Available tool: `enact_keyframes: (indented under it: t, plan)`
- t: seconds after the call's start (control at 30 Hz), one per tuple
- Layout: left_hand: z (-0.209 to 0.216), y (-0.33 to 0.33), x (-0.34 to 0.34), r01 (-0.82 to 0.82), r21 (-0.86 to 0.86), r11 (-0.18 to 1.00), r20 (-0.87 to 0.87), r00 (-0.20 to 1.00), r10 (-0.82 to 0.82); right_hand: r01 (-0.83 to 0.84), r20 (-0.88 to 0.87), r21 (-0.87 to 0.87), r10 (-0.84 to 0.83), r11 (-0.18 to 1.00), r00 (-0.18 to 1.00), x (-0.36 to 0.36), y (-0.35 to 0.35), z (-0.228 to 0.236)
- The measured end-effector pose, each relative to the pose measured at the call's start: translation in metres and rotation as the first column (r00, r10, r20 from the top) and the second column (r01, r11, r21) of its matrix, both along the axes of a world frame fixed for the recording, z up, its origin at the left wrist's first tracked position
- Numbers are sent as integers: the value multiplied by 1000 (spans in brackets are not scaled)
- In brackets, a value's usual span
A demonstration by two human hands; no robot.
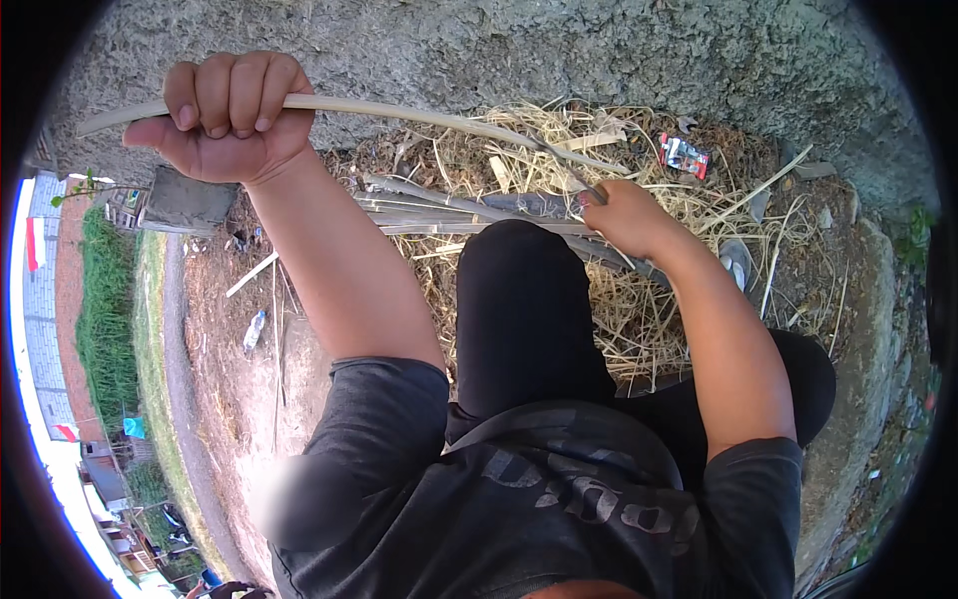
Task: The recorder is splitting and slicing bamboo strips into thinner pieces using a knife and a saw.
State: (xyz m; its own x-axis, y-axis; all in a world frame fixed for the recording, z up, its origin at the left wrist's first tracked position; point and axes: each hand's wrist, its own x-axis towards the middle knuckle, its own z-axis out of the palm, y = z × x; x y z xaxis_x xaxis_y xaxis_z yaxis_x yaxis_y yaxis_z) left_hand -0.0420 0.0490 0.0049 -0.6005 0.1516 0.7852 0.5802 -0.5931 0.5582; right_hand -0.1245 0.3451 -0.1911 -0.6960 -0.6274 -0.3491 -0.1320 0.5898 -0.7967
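Observation:
A long pale bamboo strip (399, 113) arches from the far left toward the middle. My left hand (238, 125) is raised at the upper left, its fingers wrapped round the strip near one end. Right of the middle, my right hand (634, 220) is closed on a knife (569, 170), whose handle is mostly hidden in the fist. The narrow dark blade slants up and left, and its tip part meets or crosses the strip near the strip's right end. Whether the edge is biting into the bamboo is too small to tell.
Several split bamboo strips (419, 212) lie beyond my knee, with curly shavings (639, 329) around them. A rough grey wall (599, 50) rises at the far side. A concrete block (188, 200), plastic bottle (254, 330), red-and-silver wrapper (685, 156) and sandal (736, 262) are nearby.

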Motion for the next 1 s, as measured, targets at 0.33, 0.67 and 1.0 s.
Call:
enact_keyframes:
  t: [0.33, 0.67, 1.0]
  plan:
    - [3, -18, 0, 51, -4, 999, 101, 994, -50, 37, 90, -143, -24, 989, 996, 15, 12, -32]
    - [-47, -57, 53, -374, 116, 920, 148, 923, 356, 65, -186, 29, -58, 997, 981, 12, -6, -141]
    - [-65, -78, 72, -396, 199, 896, 142, 917, 374, 377, -145, 91, -362, 922, 921, 1, 27, -178]
